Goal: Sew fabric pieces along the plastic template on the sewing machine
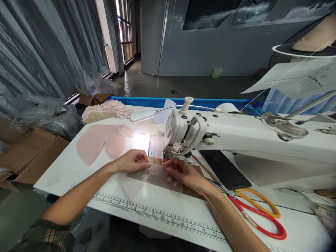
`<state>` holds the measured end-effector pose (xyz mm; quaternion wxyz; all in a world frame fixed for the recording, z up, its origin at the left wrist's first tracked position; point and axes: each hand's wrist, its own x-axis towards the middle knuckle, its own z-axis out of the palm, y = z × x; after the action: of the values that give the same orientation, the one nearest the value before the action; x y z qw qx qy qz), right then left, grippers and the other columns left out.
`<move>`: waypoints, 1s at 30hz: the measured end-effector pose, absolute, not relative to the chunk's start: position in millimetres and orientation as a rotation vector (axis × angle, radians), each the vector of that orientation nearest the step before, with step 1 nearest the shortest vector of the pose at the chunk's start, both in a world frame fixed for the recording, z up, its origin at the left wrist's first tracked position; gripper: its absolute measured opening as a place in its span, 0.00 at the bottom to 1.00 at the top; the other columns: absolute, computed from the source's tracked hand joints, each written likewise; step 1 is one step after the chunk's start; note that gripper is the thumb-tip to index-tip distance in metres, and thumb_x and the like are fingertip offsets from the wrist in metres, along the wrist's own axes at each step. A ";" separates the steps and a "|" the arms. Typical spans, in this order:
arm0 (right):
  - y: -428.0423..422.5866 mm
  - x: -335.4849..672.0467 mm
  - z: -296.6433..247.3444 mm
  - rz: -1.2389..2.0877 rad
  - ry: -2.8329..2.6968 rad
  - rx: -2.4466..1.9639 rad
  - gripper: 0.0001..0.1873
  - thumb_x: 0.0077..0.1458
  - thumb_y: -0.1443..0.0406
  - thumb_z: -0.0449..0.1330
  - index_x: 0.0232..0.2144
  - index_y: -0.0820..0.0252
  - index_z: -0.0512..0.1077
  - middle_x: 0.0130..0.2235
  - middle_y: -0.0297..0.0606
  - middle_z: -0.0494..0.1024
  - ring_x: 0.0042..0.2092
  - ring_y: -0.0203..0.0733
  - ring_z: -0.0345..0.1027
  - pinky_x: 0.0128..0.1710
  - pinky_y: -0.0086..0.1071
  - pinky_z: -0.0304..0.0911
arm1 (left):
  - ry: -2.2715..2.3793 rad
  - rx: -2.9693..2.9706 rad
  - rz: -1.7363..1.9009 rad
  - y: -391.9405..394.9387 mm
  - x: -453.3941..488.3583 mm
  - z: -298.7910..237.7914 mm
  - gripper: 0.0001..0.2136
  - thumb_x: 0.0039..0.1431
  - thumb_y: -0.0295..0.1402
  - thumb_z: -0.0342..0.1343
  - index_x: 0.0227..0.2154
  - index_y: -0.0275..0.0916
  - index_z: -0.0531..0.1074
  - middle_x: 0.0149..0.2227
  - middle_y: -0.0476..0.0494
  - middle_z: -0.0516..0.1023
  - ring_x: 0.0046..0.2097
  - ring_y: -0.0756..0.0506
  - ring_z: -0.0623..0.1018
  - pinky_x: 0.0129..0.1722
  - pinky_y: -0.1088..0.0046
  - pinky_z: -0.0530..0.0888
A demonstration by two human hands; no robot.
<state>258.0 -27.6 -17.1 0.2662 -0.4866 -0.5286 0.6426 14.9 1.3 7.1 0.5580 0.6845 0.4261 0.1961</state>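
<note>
A plaid sleeve (44, 238) lies nearest, on the left arm. The left hand (137, 161) has its grip pinched on a clear film (157, 170), and the right hand's (182, 172) grip pinches it too, over a brown sheet (189, 190) on the white surface (65, 171), just before the sewing machine (225, 131). Scissors (233, 193) lie beside the right forearm (231, 217).

The left corner of the table (60, 171) leaves passage — right hand (182, 173), machine (223, 129) and scissors (232, 193) block the right side.
</note>
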 end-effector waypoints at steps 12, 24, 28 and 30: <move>-26.1 262.3 -14.2 1.656 -1.045 -1.340 0.28 0.35 0.46 0.73 0.29 0.60 0.72 0.30 0.38 0.76 0.31 0.41 0.73 0.28 0.33 0.72 | 1.023 1.040 1.030 5.5 24.4 -1.6 0.22 0.41 0.45 0.71 0.30 0.34 0.72 0.36 0.43 0.79 0.39 0.45 0.79 0.43 0.69 0.75; -25.4 256.9 -18.2 1.633 -0.862 -1.198 0.25 0.33 0.49 0.76 0.26 0.59 0.73 0.30 0.36 0.77 0.36 0.46 0.74 0.37 0.37 0.74 | 0.773 0.744 1.092 2.2 28.3 -3.3 0.20 0.44 0.36 0.73 0.29 0.34 0.67 0.40 0.36 0.81 0.43 0.40 0.82 0.54 0.57 0.73; -26.0 247.2 -23.7 1.591 -0.870 -1.142 0.28 0.33 0.47 0.75 0.27 0.58 0.71 0.31 0.40 0.79 0.37 0.50 0.76 0.42 0.42 0.74 | 0.852 0.774 1.101 6.6 30.0 -7.2 0.23 0.40 0.40 0.75 0.29 0.33 0.68 0.38 0.36 0.81 0.41 0.40 0.82 0.50 0.60 0.76; -35.3 242.8 -18.5 1.649 -0.867 -1.146 0.28 0.35 0.46 0.74 0.27 0.58 0.69 0.33 0.42 0.80 0.37 0.50 0.77 0.39 0.41 0.75 | 0.887 0.820 1.061 4.7 29.5 -4.8 0.24 0.39 0.42 0.75 0.29 0.33 0.68 0.38 0.36 0.81 0.40 0.41 0.82 0.47 0.62 0.77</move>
<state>242.8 -35.3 -18.5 0.4592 -0.4652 -0.3522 0.6698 29.5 4.7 -4.8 0.6938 0.3674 0.3974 0.4752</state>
